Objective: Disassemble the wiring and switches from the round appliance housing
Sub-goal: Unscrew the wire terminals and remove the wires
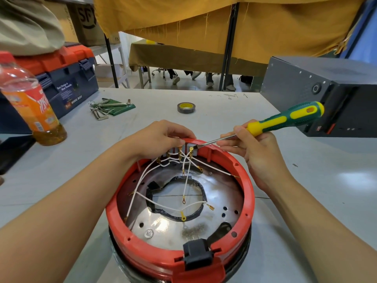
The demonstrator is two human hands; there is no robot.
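Head view: the round red plastic appliance housing (250, 186) stands open side up on the grey table (295, 180), directly below both hands. The left hand (161, 137) has its grip closed in a pinch on the grey switch block (188, 149) at the far rim, apparently to steady it. The right hand (259, 148) has its grip closed round the green-and-yellow-handled flat screwdriver (283, 119), fingers guiding the shaft; the blade tip meets a brass terminal just right of the left grip, probably to lever it off. White wires with brass lugs (185, 180) trail from the switches toward the person, loose ends lying inside the housing.
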